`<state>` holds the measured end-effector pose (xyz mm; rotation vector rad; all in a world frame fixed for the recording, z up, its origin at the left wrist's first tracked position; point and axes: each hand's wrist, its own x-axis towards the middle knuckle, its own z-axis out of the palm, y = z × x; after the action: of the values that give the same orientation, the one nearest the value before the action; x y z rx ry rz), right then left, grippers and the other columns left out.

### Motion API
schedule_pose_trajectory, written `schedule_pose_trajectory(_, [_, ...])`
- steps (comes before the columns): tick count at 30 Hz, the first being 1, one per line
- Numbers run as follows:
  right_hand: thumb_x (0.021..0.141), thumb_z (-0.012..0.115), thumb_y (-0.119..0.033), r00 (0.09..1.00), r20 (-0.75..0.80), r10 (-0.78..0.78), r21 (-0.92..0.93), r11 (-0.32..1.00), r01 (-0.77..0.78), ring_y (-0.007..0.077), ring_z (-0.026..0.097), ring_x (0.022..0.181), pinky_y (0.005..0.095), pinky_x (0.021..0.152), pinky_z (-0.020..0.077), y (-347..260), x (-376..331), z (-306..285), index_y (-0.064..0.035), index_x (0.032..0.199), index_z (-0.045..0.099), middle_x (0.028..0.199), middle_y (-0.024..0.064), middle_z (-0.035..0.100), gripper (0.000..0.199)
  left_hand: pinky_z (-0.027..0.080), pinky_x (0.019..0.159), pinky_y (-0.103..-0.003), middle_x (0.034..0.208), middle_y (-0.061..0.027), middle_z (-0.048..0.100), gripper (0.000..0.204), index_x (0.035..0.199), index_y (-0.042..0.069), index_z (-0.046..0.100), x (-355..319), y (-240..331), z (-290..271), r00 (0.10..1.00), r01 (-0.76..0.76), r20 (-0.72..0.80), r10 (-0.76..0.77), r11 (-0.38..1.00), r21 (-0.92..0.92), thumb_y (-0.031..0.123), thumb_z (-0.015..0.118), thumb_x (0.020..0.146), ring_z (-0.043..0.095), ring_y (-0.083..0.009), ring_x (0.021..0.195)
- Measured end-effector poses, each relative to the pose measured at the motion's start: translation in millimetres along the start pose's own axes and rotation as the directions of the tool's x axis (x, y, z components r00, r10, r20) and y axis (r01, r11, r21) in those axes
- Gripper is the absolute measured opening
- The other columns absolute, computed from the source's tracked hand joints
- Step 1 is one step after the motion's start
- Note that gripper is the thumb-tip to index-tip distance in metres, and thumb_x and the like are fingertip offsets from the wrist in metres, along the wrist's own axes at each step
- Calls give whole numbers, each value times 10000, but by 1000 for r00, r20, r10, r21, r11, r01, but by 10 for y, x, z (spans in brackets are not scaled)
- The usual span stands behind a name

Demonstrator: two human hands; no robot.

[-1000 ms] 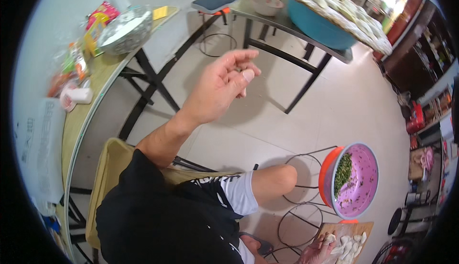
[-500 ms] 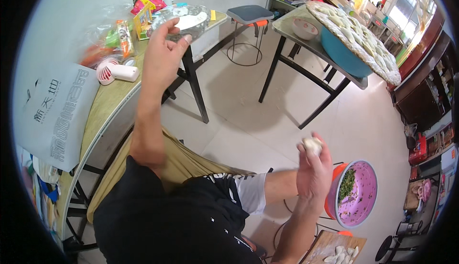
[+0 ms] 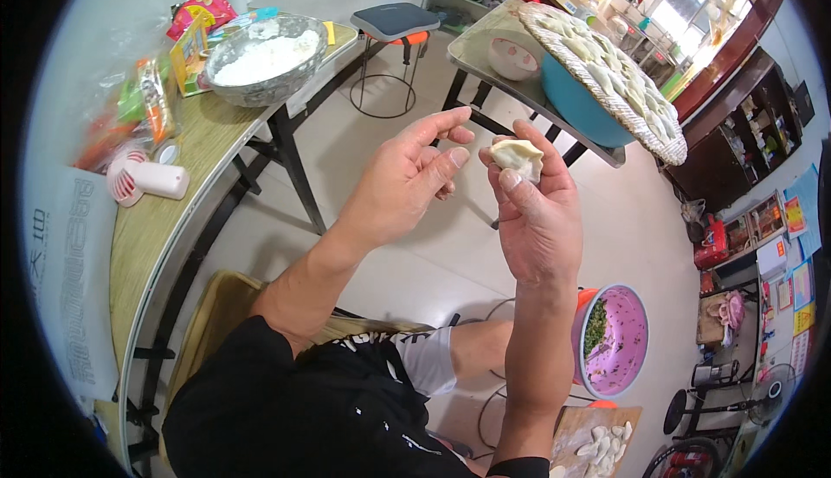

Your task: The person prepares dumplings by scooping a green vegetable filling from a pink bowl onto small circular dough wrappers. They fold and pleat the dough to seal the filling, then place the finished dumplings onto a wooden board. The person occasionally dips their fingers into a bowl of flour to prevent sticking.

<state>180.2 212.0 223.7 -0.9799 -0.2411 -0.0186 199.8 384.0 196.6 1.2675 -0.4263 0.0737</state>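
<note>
A folded dumpling (image 3: 518,158) with a pinched edge is held in the fingers of my right hand (image 3: 541,218), raised in front of me. My left hand (image 3: 409,175) hovers just to its left, thumb and fingers apart and nothing between them. Below my right forearm stands a pink basin (image 3: 628,340) with chopped green filling (image 3: 595,329) in it. Near the lower edge, white dough pieces (image 3: 606,445) lie on a wooden board (image 3: 571,430). Rows of dumplings (image 3: 606,58) cover a round woven tray (image 3: 647,136), which rests tilted on a blue basin (image 3: 571,102).
On the left table (image 3: 186,145) are a glass bowl of white flour (image 3: 268,61), a small handheld fan (image 3: 149,177) and snack packets (image 3: 201,11). A stool (image 3: 394,21) stands beyond it. The far table (image 3: 476,50) carries a patterned bowl (image 3: 512,58).
My left hand has come away from the flour bowl, moving right and down. My right hand has risen with the dumpling, bringing both hands close together. The view has shifted slightly to the right.
</note>
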Motion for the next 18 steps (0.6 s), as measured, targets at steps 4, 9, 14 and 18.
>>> schedule_pose_trajectory(4, [860, 642, 119, 997, 66, -44, -10, 999, 45, 224, 638, 1137, 322, 978, 524, 59, 50, -176, 0, 1379, 523, 1242, 132, 634, 546, 479, 693, -213, 1192, -31, 593, 461, 1408, 28, 530, 64, -92, 57, 991, -133, 31, 131, 988, 76, 86, 657, 969, 523, -46, 749])
schedule_pose_trajectory(9, [861, 649, 118, 996, 61, -60, -95, 993, 65, 177, 628, 1119, 297, 966, 520, 122, 31, -331, 6, 1350, 555, 1227, 114, 644, 509, 475, 691, -205, 1152, -46, 609, 356, 1260, 27, 653, 104, -188, 120, 955, -297, 58, 291, 934, 200, 25, 710, 908, 539, -56, 755])
schedule_pose_trajectory(14, [871, 672, 86, 999, 0, -42, -132, 990, 42, 141, 622, 1076, 265, 928, 518, 60, 19, -401, 18, 1338, 568, 1182, 71, 645, 483, 504, 654, -220, 1037, -61, 660, 194, 1056, 18, 746, 140, -228, 329, 940, -317, -39, 340, 907, 276, -22, 726, 867, 615, -89, 785])
schedule_pose_trajectory(18, [877, 650, 100, 998, -28, -63, -149, 987, 58, 155, 633, 1073, 298, 952, 527, -20, 0, -499, 13, 1330, 574, 1187, 77, 643, 467, 527, 654, -250, 992, -92, 688, 152, 991, 3, 746, 232, -275, 498, 908, -381, -35, 418, 856, 350, -37, 730, 846, 656, -140, 800])
